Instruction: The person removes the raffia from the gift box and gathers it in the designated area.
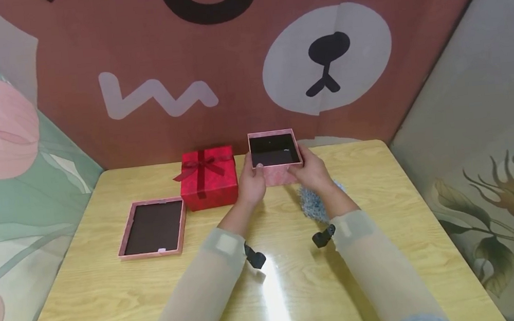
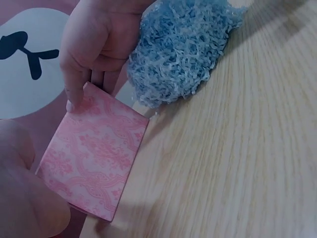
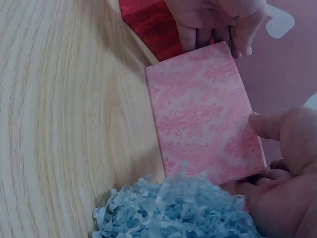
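Note:
Both hands hold a pink patterned box (image 1: 281, 174) near the table's far edge, its top uncovered and a dark lining showing inside. The left hand (image 1: 252, 182) grips its left side, thumb at the front rim. On the opposite side, the right hand (image 1: 312, 169) grips with its thumb near the front right corner. A bundle of blue shredded paper (image 1: 313, 204) lies on the table beneath the right wrist; the right wrist view shows the shredded paper (image 3: 173, 210) close in front of the box's patterned side (image 3: 203, 114).
A red gift box (image 1: 210, 185) with a dark red ribbon bow stands left of the left hand. Farther left lies a shallow pink lid (image 1: 154, 227), its dark inside facing up. The wooden table (image 1: 316, 289) meets a wall with a bear picture at the back.

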